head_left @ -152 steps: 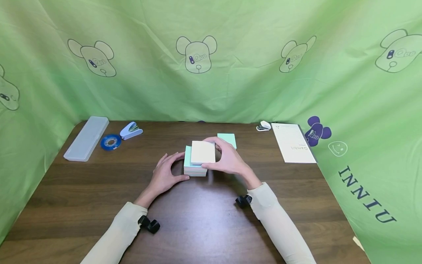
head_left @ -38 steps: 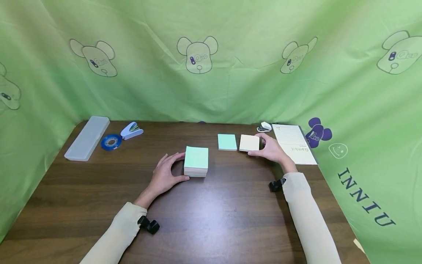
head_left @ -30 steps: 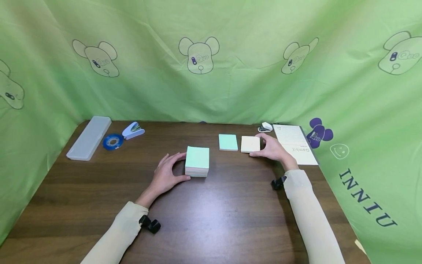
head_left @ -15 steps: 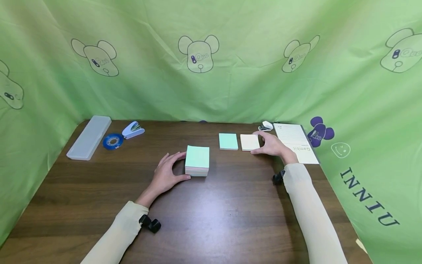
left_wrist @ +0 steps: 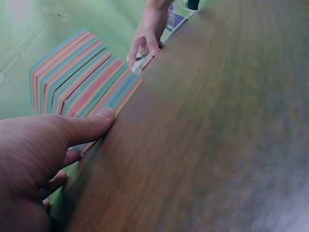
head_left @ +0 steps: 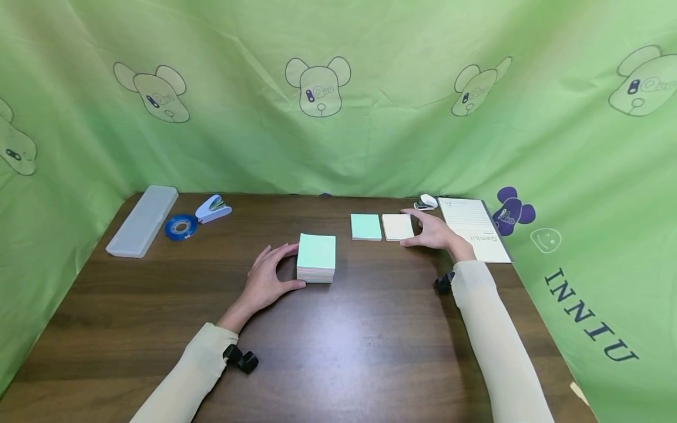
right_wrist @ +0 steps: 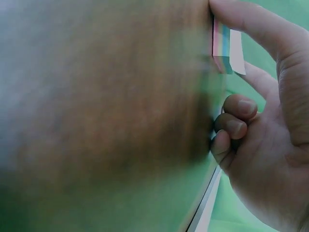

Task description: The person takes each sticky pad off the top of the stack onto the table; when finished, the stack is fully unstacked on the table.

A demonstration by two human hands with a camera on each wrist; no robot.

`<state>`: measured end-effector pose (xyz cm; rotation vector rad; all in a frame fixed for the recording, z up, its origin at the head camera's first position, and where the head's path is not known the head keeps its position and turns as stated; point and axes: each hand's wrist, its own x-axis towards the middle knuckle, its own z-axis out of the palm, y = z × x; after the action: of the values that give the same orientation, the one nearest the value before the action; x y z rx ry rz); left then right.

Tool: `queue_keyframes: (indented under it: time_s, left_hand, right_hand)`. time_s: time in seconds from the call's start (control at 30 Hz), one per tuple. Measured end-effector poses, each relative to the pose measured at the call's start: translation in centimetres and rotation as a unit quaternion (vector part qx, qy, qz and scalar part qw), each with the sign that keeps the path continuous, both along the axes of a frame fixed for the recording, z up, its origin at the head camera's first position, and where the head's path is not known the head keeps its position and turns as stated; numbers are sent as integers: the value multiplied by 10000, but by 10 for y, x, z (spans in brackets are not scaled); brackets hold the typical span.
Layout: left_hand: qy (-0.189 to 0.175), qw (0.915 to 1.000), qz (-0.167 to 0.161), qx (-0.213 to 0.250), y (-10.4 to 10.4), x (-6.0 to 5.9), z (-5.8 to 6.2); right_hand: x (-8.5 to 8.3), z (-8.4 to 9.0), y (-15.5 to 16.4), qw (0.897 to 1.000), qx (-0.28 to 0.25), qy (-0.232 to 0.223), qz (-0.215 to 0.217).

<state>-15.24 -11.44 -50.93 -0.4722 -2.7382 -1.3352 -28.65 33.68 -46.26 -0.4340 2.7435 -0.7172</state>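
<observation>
Left hand: my left hand (head_left: 265, 282) curls round the near-left side of the thick sticky-note block (head_left: 316, 258), thumb on the front edge, fingers on the far left corner.
Right hand: my right hand (head_left: 435, 230) pinches the thin cream pad (head_left: 397, 227) at its right edge, thumb and forefinger on it, the other fingers curled under.
Where things sit: the block stands mid-bench (head_left: 338, 346); the cream pad lies flat at the back right, just beside a thin mint pad (head_left: 365, 227), with the lined notepad (head_left: 472, 228) right of my hand.
Looks: the block shows a mint top and, from the left wrist camera, rainbow-striped sides (left_wrist: 82, 72); the cream pad's edge shows the same stripes.
Handling, I reckon: light paper, stiff as a stack but liable to fan or shear, so I'd take it by opposite edges, squeezing evenly; the thin pad bends easily.
Far left: pencil case (head_left: 141, 220), tape roll (head_left: 180, 227), stapler (head_left: 213, 208).
</observation>
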Motion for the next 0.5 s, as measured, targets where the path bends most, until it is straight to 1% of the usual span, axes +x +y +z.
queue_keyframes:
  time_s: [0.03,0.07,0.27,0.33,0.5]
  left_hand:
    - [-1,10000,-2,-8,0,0,0]
    - [4,10000,-6,-20,0,0,0]
    - [10,10000,7,-40,-1,0,0]
    - [14,10000,8,-30,-1,0,0]
    - [86,10000,-16,5,-2,1,-1]
  right_hand:
    - [0,-1,1,10000,-47,3,-18]
    - [-3,-7,5,10000,-54,50,-52]
    - [-13,-28,17,9990,-181,386,-150]
    - [-10,-27,16,9988,-193,437,-120]
    - [6,-13,5,9979,-395,473,-205]
